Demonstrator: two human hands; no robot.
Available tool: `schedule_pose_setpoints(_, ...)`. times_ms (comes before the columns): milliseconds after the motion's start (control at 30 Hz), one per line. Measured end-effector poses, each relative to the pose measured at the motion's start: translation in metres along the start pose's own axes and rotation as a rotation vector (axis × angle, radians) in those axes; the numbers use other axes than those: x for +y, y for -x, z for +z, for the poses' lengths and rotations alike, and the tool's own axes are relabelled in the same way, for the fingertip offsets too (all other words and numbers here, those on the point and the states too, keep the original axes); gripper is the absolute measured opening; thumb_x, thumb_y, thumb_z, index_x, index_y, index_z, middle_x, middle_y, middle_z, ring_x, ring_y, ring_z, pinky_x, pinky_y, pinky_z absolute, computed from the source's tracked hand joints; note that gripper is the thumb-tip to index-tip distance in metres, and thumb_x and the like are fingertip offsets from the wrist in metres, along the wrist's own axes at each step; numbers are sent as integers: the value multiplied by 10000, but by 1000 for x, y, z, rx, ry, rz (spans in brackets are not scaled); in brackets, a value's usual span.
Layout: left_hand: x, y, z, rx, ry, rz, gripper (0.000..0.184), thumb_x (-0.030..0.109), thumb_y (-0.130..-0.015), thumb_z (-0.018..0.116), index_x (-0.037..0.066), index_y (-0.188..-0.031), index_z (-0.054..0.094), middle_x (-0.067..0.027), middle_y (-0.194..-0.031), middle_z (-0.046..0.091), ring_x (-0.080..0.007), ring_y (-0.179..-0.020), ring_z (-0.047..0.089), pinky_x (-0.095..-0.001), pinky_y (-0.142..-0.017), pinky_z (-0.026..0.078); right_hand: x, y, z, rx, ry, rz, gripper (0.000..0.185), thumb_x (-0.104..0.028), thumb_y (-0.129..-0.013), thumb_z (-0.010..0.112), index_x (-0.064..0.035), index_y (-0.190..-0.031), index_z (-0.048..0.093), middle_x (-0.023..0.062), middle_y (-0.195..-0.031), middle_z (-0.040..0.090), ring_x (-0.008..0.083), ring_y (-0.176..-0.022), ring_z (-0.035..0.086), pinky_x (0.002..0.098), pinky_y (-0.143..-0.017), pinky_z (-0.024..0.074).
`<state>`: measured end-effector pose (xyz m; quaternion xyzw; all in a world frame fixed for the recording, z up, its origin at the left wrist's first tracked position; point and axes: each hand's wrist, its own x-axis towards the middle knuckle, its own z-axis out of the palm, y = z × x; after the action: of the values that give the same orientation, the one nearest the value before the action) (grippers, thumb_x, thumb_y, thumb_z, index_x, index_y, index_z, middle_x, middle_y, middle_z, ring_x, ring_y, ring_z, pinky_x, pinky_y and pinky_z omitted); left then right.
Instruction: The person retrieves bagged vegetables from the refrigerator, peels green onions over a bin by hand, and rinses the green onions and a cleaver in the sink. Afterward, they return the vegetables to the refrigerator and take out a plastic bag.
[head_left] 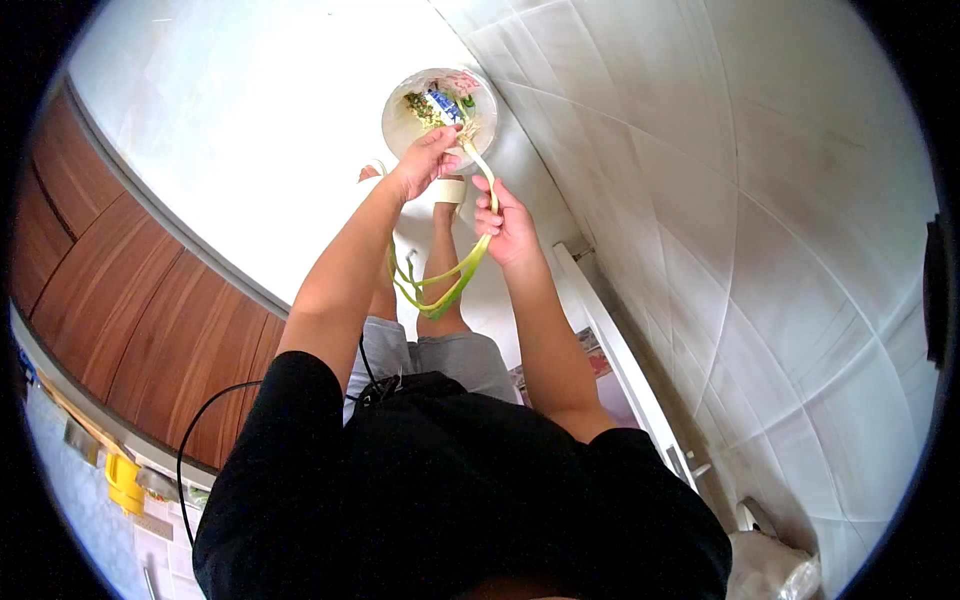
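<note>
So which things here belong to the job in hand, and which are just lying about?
Seemingly part of the job:
- green onion, in the right hand's grip, left hand at its root end
- round bin below, with scraps inside

Apparently just lying about:
- yellow item, far left
- pale bag, lower right

I wear a black top (pixel 500 480) with short sleeves (pixel 295 400), grey shorts (pixel 465 355) and pale, broad-strapped slippers (pixel 450 190). A thin black cable (pixel 180 460) curves beside me; my left grip (pixel 430 160) and right grip (pixel 508 225) are bare.
</note>
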<state>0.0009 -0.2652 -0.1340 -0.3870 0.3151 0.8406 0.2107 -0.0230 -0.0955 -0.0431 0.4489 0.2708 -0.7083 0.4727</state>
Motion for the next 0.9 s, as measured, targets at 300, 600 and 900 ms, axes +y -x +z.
schedule_pose_setpoints(300,-4,-4,0,305,-405,232,216,181,-779,671,53,-663,542,27,-612,511,-77,-568,432,-226,-530,365,3,5,12,151,270,-114,292,-296,-894,498,-42,-1036,526,28,-650,525,44,-402,337,179,-355,247)
schedule_pose_setpoints(600,-21,-34,-3,577,-687,516,189,172,-710,708,52,-671,567,-56,-590,553,-164,-537,492,-297,-540,403,14,11,29,219,514,-225,253,-264,-880,523,-33,-982,538,54,-621,521,56,-378,323,192,-343,225)
schedule_pose_setpoints(900,-12,-37,-10,408,-512,235,247,258,-801,638,13,-769,635,-35,-641,592,-101,-569,529,-245,-555,429,14,21,24,239,470,-268,233,-268,-886,505,-52,-966,546,58,-623,528,62,-364,316,196,-336,220)
